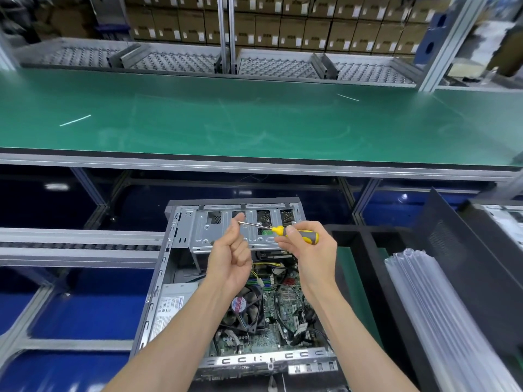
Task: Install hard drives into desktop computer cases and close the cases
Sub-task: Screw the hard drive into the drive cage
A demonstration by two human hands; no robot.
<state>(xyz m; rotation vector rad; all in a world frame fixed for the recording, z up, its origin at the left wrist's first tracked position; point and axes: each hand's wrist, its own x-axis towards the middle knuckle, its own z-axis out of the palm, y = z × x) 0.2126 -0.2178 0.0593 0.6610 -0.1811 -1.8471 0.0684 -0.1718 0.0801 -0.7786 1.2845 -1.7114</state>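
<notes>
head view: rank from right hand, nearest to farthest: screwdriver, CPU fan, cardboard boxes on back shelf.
1. Yellow-and-grey-handled screwdriver: held in the right hand.
2. Black CPU fan with red label: below-left, inside the open grey computer case.
3. Brown cardboard boxes: far back, beyond the green bench.

An open grey desktop case (237, 281) is being seen lying on its side, motherboard, black fan and silver drive cage (226, 230) exposed. A yellow-and-grey-handled screwdriver (285, 231) is being held level above the cage.
</notes>
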